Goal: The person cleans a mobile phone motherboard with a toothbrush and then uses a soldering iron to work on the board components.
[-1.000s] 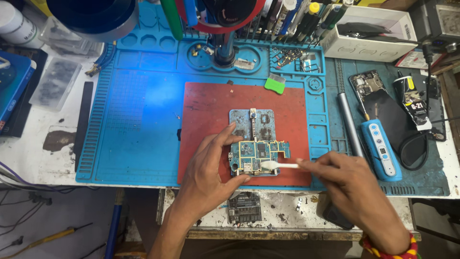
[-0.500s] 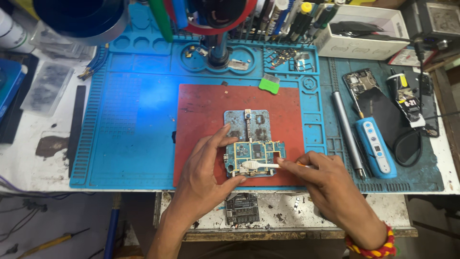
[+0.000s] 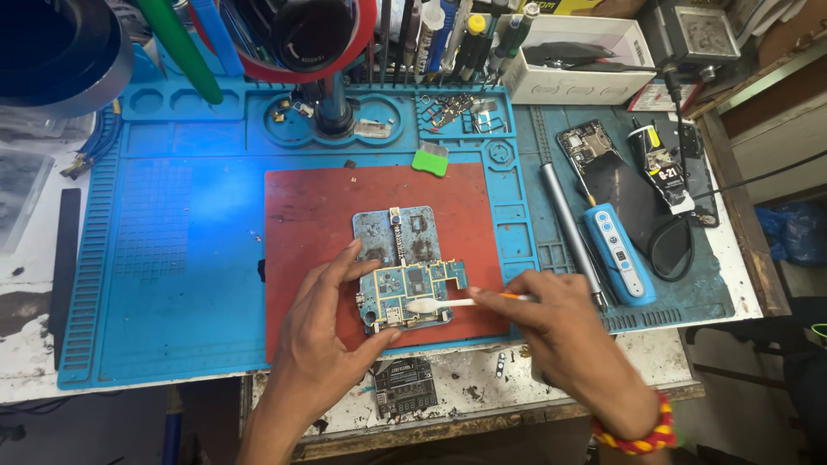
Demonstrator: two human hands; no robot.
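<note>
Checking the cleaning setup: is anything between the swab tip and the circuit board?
Nothing visible. The right hand holds the cotton swab with its white tip lying on the circuit board, while the left hand steadies the board's left edge on the red mat.

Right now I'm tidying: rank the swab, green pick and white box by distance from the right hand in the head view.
1. Swab, held in the right hand.
2. Green pick, up-left on the blue mat.
3. White box, top edge.
</note>
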